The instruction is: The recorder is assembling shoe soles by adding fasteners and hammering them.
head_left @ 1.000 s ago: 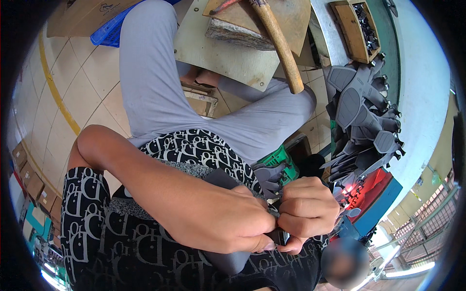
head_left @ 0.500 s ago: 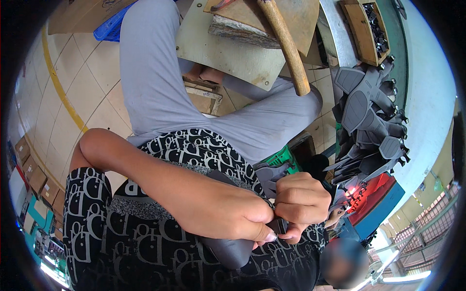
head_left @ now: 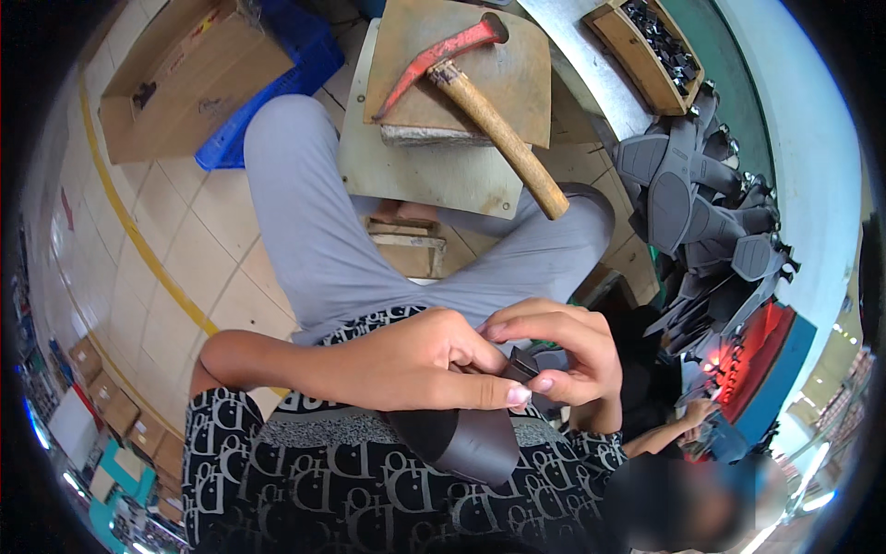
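My left hand (head_left: 429, 365) is closed around a dark grey, flat, flexible piece (head_left: 480, 448), whose broad end hangs below the fingers in front of my shirt. At its narrow end, a small black angular fitting (head_left: 522, 366) shows between my two thumbs. The fingers of my right hand (head_left: 577, 355) curl about that fitting, with the thumb against its side. The two thumb tips nearly meet. My palms hide how the fitting joins the flat piece.
Ahead, a red-headed hammer (head_left: 503, 134) lies on a brown board (head_left: 526, 83) over a block. At right are piled grey flat pieces (head_left: 672, 205), a wooden box of small black parts (head_left: 637, 55) and another person's hand (head_left: 700, 411). A cardboard box (head_left: 198, 92) and blue crate (head_left: 305, 83) stand left.
The view has shifted, bringing the whole hammer into sight. My right hand has opened from a tight curl into a looser pinch, exposing more of the black fitting. Both hands stay together.
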